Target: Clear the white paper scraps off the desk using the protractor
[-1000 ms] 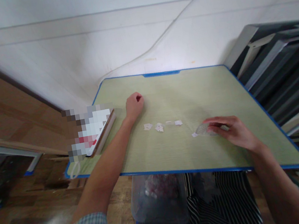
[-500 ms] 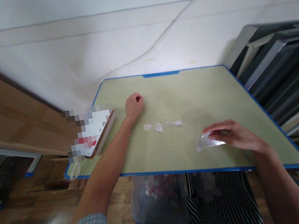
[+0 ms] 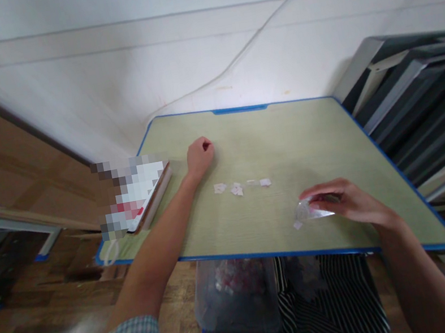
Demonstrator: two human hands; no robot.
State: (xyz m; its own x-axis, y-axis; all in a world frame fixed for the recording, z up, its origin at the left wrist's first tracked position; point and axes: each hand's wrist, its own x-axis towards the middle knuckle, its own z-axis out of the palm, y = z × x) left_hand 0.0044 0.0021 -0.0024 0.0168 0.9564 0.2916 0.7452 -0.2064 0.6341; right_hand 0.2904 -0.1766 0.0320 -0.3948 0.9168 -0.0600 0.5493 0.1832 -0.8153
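Observation:
My left hand (image 3: pixel 201 157) rests on the table (image 3: pixel 308 140) with its fingers curled into a loose fist; nothing shows in its hollow. To the right and nearer me, my right hand (image 3: pixel 342 200) pinches a small clear plastic bag (image 3: pixel 304 210) low over the tabletop. A small white piece (image 3: pixel 298 225) lies by the bag's lower left corner. Between the hands runs a short row of small pale paper pieces: a left group (image 3: pixel 220 188), a middle group (image 3: pixel 237 189) and a right group (image 3: pixel 265 182). A thin clear strip (image 3: pixel 251 183) lies among them.
A boxlike white-topped object (image 3: pixel 150 193), partly blurred, sits at the table's left edge. Below the front edge are a clear plastic bin (image 3: pixel 240 312) and striped cloth (image 3: pixel 332 302). Dark flat panels (image 3: pixel 424 90) lean at the right. A cardboard surface (image 3: pixel 8 147) stands at the left.
Beside the bag in my right hand, the small white piece now shows separately on the table, slightly lower than before. The bag has shifted a little. My left hand has stayed put.

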